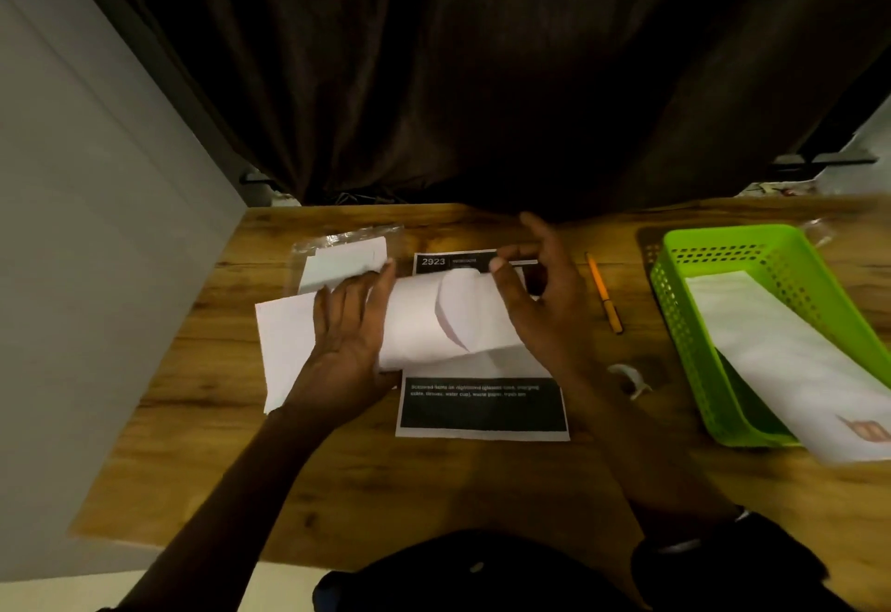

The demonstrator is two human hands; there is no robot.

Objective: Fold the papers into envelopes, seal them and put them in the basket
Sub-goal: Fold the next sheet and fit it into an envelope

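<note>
While the paper (pixel 434 322) lies mid-table, part-folded w/ a flap curling over and no seal yet, one finished envelope (pixel 771 346) already sits in the green basket (pixel 684 317) at right, so approx. one done, this one left. Left hand (pixel 347 322) presses its left part flat, fingers straight, slightly apart. Right hand (pixel 545 303) curls at its far-right edge, thumb and forefinger seemingly pinching the fold. An orange pen (pixel 602 293) lies btw. hand and basket.

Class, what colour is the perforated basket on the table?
Bright green basket, seen best in the head view.
</note>
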